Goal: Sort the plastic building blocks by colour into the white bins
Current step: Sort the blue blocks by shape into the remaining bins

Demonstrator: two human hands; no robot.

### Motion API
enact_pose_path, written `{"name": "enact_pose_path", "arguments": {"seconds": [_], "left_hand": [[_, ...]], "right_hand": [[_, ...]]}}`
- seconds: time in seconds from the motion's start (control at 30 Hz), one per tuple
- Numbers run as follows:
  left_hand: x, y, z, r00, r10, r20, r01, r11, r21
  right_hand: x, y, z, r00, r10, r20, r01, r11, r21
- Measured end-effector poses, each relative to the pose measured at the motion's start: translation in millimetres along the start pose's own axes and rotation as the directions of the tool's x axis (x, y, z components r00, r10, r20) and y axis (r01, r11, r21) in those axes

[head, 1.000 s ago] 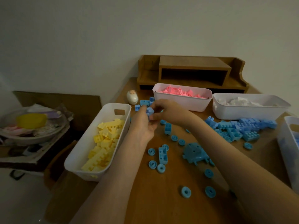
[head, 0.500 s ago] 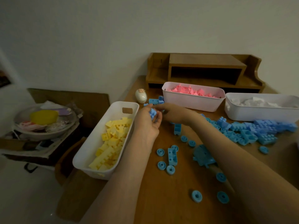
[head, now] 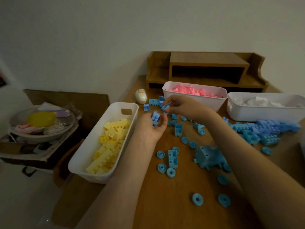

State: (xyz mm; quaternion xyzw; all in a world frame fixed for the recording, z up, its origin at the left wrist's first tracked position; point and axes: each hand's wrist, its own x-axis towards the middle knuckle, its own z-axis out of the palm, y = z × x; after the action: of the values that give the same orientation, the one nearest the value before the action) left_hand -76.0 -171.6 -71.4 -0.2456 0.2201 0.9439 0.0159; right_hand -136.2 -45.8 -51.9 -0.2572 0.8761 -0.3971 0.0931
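My left hand point(head: 151, 128) is cupped palm-up over the wooden table and holds a few blue blocks point(head: 155, 118). Just beyond it my right hand point(head: 181, 106) pinches a small blue block point(head: 165, 106) between thumb and fingers. Many more blue blocks lie loose: a pile point(head: 262, 131) at the right, a large piece point(head: 208, 157) in the middle, round wheels point(head: 197, 199) near me. Three white bins stand around: one with yellow blocks point(head: 128, 106) on the left, one with pink blocks point(head: 194, 100) at the back, one with white blocks point(head: 264, 113) at the back right.
A wooden desk organiser point(head: 208, 70) stands against the wall behind the bins. A small white egg-shaped object point(head: 141, 96) sits by the pink bin. Left of the table, a lower surface carries a glass bowl point(head: 41, 126) with a yellow item.
My hands were pressed together around blue blocks. They have since parted: the right hand lifted away holding one small blue block, the left stays cupped with the others. The camera view shifted slightly.
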Motion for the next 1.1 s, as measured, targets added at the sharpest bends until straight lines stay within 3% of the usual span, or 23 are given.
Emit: {"name": "enact_pose_path", "arguments": {"seconds": [0.17, 0.37, 0.47, 0.53, 0.63, 0.7, 0.77, 0.87, 0.93, 1.1], "left_hand": [[-8, -2, 4, 0.999, -0.032, 0.016, 0.032, 0.999, 0.011], [-15, -1, 7, 0.999, 0.044, 0.020, -0.044, 0.999, 0.028], [-18, -1, 10, 0.998, 0.064, -0.010, -0.064, 0.998, 0.024], [-17, 0, 10, 0.999, 0.051, 0.005, -0.051, 0.999, -0.012], [-12, 2, 7, 0.999, 0.045, 0.026, -0.042, 0.994, -0.105], [-12, 3, 6, 0.998, 0.048, 0.047, -0.040, 0.989, -0.143], [-14, 3, 6, 0.997, 0.047, 0.062, -0.038, 0.989, -0.141], [-18, 3, 5, 0.996, 0.035, 0.084, -0.023, 0.990, -0.141], [-18, 3, 6, 0.997, 0.017, 0.072, -0.008, 0.992, -0.122], [-11, 2, 2, 0.999, -0.042, 0.007, 0.041, 0.989, 0.139]], "right_hand": [[-10, -6, -10, 0.998, -0.046, 0.038, 0.040, 0.986, 0.163], [-6, -14, -9, 0.975, -0.074, 0.209, 0.049, 0.991, 0.122], [-1, -4, -12, 0.999, 0.006, 0.052, -0.018, 0.974, 0.226], [6, 5, -13, 0.995, 0.070, -0.065, -0.063, 0.992, 0.113], [17, 12, -3, 0.993, 0.095, -0.070, -0.107, 0.976, -0.190], [24, 11, 6, 0.994, 0.099, -0.052, -0.112, 0.883, -0.456], [28, 11, 13, 0.994, 0.108, -0.004, -0.090, 0.802, -0.590], [36, 16, 21, 0.992, 0.113, 0.056, -0.051, 0.765, -0.642], [42, 21, 23, 0.994, 0.103, 0.022, -0.065, 0.761, -0.645], [42, 19, 16, 0.995, 0.095, -0.039, -0.101, 0.840, -0.533]]}}
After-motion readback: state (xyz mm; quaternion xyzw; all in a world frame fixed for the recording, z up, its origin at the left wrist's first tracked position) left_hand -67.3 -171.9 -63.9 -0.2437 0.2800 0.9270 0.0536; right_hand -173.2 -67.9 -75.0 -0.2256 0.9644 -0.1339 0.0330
